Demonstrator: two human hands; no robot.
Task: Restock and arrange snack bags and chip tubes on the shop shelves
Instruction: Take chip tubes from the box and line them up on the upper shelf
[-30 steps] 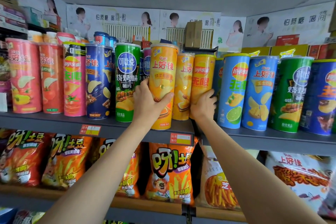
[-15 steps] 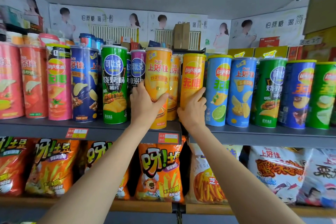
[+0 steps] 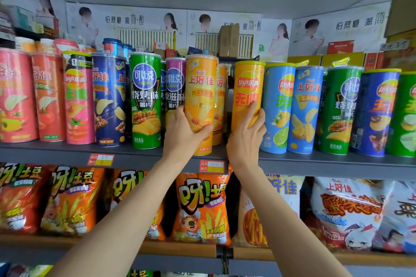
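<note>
A row of chip tubes stands on the grey upper shelf (image 3: 139, 157). My left hand (image 3: 183, 134) grips the lower part of an orange Oishi tube (image 3: 201, 87) at the shelf's front edge, thumb across its front. My right hand (image 3: 246, 135) holds the lower part of a yellow Lay's tube (image 3: 247, 87) to the right, fingers lying up its front. Another orange tube (image 3: 221, 96) stands between and behind them. Orange snack bags (image 3: 202, 207) fill the wooden shelf below.
Green Copico tube (image 3: 145, 101) and a purple one (image 3: 174, 83) stand left of my left hand; a blue Lay's tube (image 3: 278, 105) is right of my right hand. Red tubes (image 3: 15, 96) stand far left. Price tags (image 3: 211, 166) hang on the shelf edge. Boxes (image 3: 228, 39) sit behind.
Both hands stay on their tubes. The yellow Lay's tube now stands further apart from the orange tubes, and my right hand's fingers reach higher up its front. The view shifted right and closer.
</note>
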